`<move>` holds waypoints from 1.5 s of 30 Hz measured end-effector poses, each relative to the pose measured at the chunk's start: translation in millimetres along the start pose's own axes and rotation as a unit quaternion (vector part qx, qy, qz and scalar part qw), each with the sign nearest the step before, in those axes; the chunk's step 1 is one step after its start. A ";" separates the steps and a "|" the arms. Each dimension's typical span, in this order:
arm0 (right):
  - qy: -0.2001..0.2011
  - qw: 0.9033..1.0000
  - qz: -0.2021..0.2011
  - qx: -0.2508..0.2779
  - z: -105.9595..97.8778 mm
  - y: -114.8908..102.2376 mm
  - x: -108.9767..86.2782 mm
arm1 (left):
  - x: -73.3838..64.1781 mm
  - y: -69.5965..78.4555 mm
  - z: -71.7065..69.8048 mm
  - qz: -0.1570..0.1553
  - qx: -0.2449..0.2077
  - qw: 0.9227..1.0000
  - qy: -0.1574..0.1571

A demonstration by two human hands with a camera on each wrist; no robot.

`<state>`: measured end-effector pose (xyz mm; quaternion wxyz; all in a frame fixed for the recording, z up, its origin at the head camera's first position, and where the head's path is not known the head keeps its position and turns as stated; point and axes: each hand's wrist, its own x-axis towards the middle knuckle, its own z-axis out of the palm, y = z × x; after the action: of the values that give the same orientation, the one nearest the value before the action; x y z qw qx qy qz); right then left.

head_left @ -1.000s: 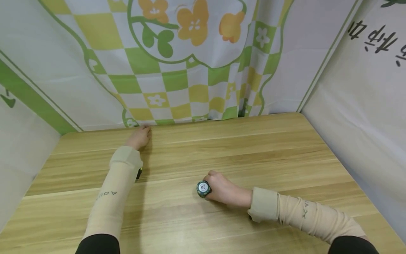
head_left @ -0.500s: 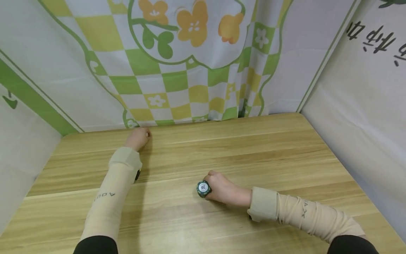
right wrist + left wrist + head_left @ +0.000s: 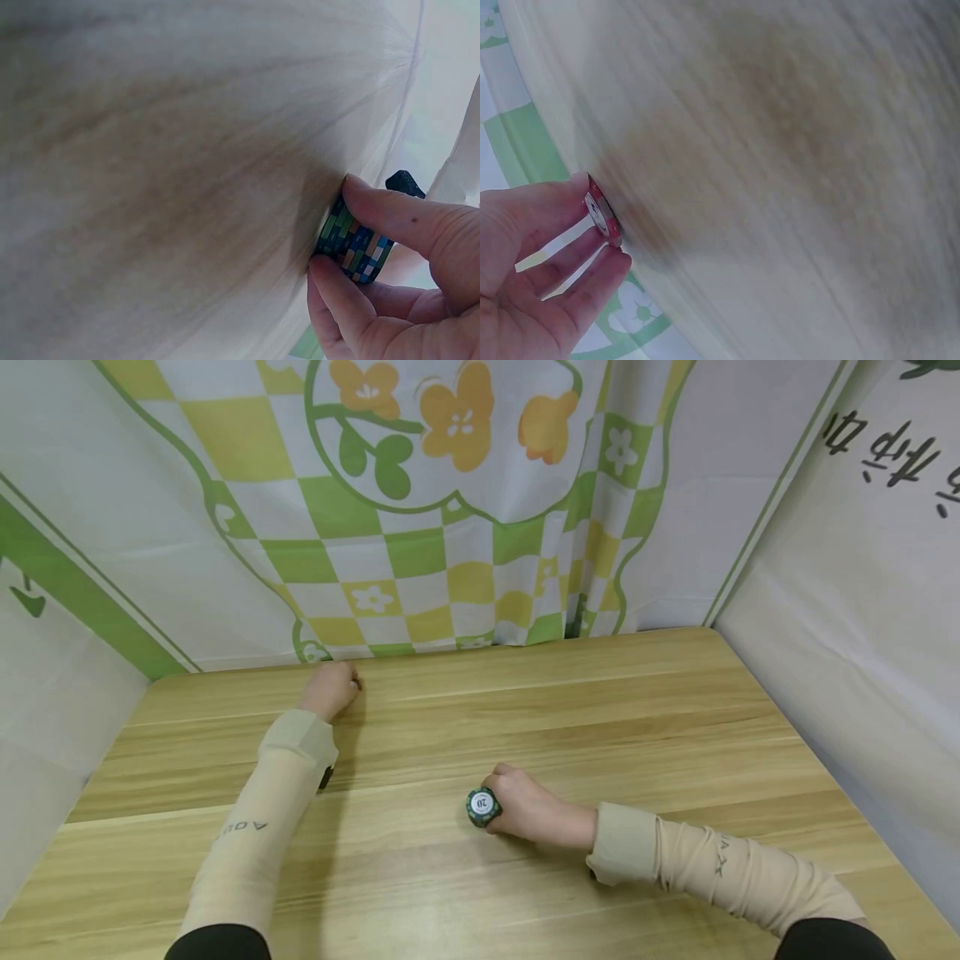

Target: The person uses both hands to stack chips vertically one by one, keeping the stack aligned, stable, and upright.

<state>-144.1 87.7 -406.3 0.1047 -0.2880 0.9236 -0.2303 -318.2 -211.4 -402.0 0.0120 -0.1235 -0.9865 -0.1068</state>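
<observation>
Close to the table's back edge, on the left, my left hand (image 3: 330, 690) pinches a red poker chip (image 3: 601, 213) between thumb and fingers. The left wrist view shows the chip's white centre, with its edge right at the wood. My right hand (image 3: 531, 807) grips a short stack of poker chips (image 3: 353, 241) around its sides, near the middle of the table. On top of the stack is a dark green chip (image 3: 482, 807) marked 20. Blue, green and orange edge patches show along the stack's side in the right wrist view.
The wooden table (image 3: 600, 718) reaches back to a curtain (image 3: 420, 552) with green, yellow and white checks and orange flowers. White cloth walls rise at both sides, the right wall (image 3: 847, 602) bearing dark lettering.
My left hand has drawn slightly back from the curtain and turned a little, with its fingertips now more in view. My right hand and the stack stay in place.
</observation>
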 end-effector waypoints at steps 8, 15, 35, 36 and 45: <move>0.007 1.000 0.000 0.002 1.2 1.7 0.4 | -1.3 5.8 -0.1 0.010 -0.016 1.000 -0.017; 0.012 1.000 -0.006 0.010 0.6 2.3 0.3 | -3.7 11.3 -2.7 0.002 -0.037 0.999 -0.033; -0.005 1.000 0.022 0.021 -1.7 0.0 0.2 | -17.0 22.8 -17.2 0.039 -0.064 0.997 -0.030; -0.005 1.000 0.021 0.021 -1.8 0.2 0.0 | -17.5 23.4 -18.1 0.045 -0.063 0.996 -0.034; -0.005 1.000 0.019 0.024 -1.5 -0.3 0.0 | -26.8 34.5 -24.6 0.077 -0.052 0.994 -0.054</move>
<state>-144.5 88.1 -404.8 0.1208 -0.2686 0.9226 -0.2490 -283.7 -190.4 -372.1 -0.0395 -0.2055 -0.9663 -0.1497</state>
